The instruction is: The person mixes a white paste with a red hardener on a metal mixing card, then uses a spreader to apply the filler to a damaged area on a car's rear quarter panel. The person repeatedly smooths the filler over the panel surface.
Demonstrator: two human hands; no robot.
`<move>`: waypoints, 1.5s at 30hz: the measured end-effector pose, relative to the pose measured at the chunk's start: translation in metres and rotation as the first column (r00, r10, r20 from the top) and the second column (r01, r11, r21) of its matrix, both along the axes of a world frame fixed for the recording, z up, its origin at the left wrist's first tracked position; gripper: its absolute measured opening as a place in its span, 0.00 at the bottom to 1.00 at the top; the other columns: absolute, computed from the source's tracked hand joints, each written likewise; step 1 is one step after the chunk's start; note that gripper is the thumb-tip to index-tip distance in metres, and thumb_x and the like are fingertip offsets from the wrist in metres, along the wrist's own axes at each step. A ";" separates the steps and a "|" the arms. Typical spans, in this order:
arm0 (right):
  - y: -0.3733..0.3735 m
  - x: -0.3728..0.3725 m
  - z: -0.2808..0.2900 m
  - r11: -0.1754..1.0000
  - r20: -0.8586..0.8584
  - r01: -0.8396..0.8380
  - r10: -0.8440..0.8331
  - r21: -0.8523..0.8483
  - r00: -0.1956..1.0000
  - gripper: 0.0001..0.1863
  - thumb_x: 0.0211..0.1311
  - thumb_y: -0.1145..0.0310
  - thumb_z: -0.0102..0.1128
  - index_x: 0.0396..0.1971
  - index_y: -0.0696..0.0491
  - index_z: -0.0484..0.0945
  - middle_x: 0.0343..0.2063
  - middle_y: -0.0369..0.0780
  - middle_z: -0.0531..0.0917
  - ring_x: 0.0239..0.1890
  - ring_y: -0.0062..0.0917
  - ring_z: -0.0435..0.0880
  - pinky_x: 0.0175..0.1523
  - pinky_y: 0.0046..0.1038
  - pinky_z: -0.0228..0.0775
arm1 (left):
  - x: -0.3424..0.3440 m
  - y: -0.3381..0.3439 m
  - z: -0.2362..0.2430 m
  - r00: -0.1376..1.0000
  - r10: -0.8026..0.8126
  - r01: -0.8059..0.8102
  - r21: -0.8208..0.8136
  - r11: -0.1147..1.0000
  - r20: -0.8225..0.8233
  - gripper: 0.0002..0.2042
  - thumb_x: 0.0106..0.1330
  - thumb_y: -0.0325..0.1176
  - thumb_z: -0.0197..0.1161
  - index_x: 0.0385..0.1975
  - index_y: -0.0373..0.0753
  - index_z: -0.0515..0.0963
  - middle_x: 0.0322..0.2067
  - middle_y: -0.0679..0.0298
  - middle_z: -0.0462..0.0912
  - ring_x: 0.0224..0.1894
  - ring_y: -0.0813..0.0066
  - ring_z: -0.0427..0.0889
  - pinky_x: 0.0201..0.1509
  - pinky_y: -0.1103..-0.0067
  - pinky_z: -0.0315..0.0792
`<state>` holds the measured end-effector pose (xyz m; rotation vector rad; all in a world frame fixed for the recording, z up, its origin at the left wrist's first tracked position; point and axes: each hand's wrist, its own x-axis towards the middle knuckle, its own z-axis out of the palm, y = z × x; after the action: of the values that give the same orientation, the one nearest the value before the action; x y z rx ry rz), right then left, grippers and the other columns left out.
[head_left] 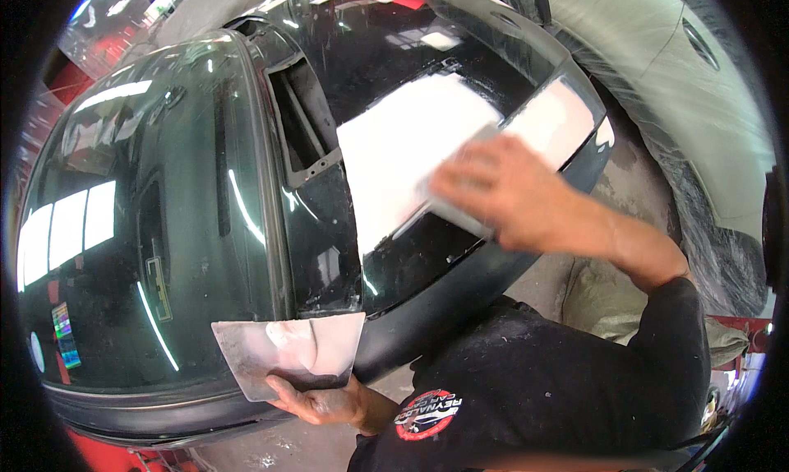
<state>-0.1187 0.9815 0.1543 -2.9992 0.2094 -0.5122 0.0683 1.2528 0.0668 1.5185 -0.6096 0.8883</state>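
Note:
My left hand (325, 402) grips the lower edge of a clear, flat mixing board (246, 344), thumb on top. A small mound of pale pink filler paste (292, 338) lies on the board. My right hand (514, 192), smeared by motion, is closed on a thin, flat, greyish spreader (460, 215). The spreader lies against the lower right edge of a broad pale pink filler patch (403, 155) on the glossy black car panel (370, 61). Part of the spreader is hidden under my fingers.
Left of the panel is the car's dark, reflective window glass (181, 250). A rectangular opening (304, 114) is cut beside the filler patch. Another pale patch (563, 118) is near the panel's right edge. Plastic sheeting (674, 135) drapes over a light vehicle at right.

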 end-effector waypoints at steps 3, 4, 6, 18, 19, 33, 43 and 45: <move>-0.073 0.021 0.004 0.982 0.142 0.166 -0.152 -0.088 0.978 0.38 0.42 0.84 0.57 0.60 0.48 0.74 0.57 0.44 0.76 0.60 0.40 0.73 0.61 0.40 0.65 | -0.004 -0.005 0.007 0.986 -0.107 0.083 -0.181 0.980 -0.127 0.17 0.70 0.29 0.55 0.55 0.30 0.74 0.57 0.48 0.69 0.59 0.48 0.73 0.62 0.53 0.74; -0.095 0.032 0.001 0.976 0.118 0.214 -0.207 -0.048 0.971 0.36 0.44 0.85 0.54 0.59 0.48 0.75 0.57 0.44 0.77 0.59 0.39 0.74 0.61 0.38 0.65 | -0.008 -0.006 0.008 0.954 -0.176 0.093 -0.319 0.943 -0.242 0.17 0.70 0.30 0.54 0.56 0.30 0.74 0.57 0.48 0.69 0.59 0.49 0.72 0.62 0.53 0.73; -0.120 0.054 -0.011 0.981 0.084 0.185 -0.180 -0.051 0.980 0.35 0.46 0.84 0.53 0.59 0.47 0.76 0.59 0.43 0.76 0.60 0.39 0.74 0.61 0.38 0.66 | -0.009 -0.008 0.011 0.926 -0.201 0.065 -0.391 0.918 -0.319 0.19 0.70 0.32 0.54 0.57 0.29 0.72 0.58 0.47 0.69 0.60 0.50 0.72 0.63 0.54 0.73; -0.137 0.080 -0.033 0.991 -0.016 0.130 -0.129 0.040 0.991 0.32 0.50 0.79 0.52 0.59 0.43 0.78 0.59 0.42 0.77 0.57 0.40 0.76 0.58 0.41 0.70 | -0.005 -0.011 0.019 0.892 -0.242 -0.010 -0.552 0.834 -0.381 0.22 0.68 0.35 0.58 0.57 0.27 0.71 0.55 0.46 0.72 0.59 0.50 0.74 0.61 0.55 0.74; -0.133 0.074 -0.036 0.991 -0.003 0.122 -0.122 0.051 0.992 0.32 0.50 0.79 0.53 0.59 0.43 0.78 0.59 0.42 0.77 0.57 0.40 0.76 0.58 0.41 0.70 | -0.005 -0.009 0.015 0.921 -0.168 -0.018 -0.469 0.883 -0.351 0.21 0.68 0.34 0.58 0.57 0.28 0.71 0.55 0.46 0.72 0.59 0.50 0.74 0.61 0.55 0.74; -0.102 0.002 -0.009 0.992 0.186 0.124 -0.125 0.018 0.974 0.39 0.42 0.86 0.53 0.61 0.46 0.76 0.57 0.47 0.78 0.58 0.43 0.76 0.63 0.40 0.67 | -0.021 -0.029 0.047 0.834 -0.301 -0.047 -0.603 0.796 -0.462 0.25 0.68 0.38 0.58 0.61 0.29 0.68 0.60 0.49 0.71 0.60 0.55 0.74 0.62 0.60 0.72; -0.126 0.101 -0.026 0.984 -0.140 0.176 -0.169 0.038 0.976 0.36 0.49 0.82 0.54 0.62 0.43 0.74 0.60 0.41 0.74 0.61 0.38 0.71 0.61 0.44 0.64 | -0.014 -0.024 0.038 0.850 -0.304 -0.052 -0.642 0.765 -0.431 0.25 0.67 0.37 0.59 0.60 0.29 0.69 0.61 0.49 0.70 0.60 0.56 0.73 0.63 0.61 0.72; -0.117 0.096 -0.019 0.983 -0.125 0.177 -0.171 0.041 0.977 0.36 0.48 0.81 0.55 0.62 0.43 0.75 0.59 0.41 0.75 0.61 0.37 0.71 0.61 0.44 0.63 | -0.011 -0.018 0.028 0.882 -0.232 -0.070 -0.602 0.795 -0.409 0.23 0.67 0.36 0.60 0.59 0.29 0.71 0.60 0.48 0.70 0.60 0.55 0.73 0.63 0.61 0.72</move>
<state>-0.0226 0.8648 0.1350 -2.9789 0.4908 -0.3322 0.0575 1.2346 0.0951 1.0387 -0.0133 0.5333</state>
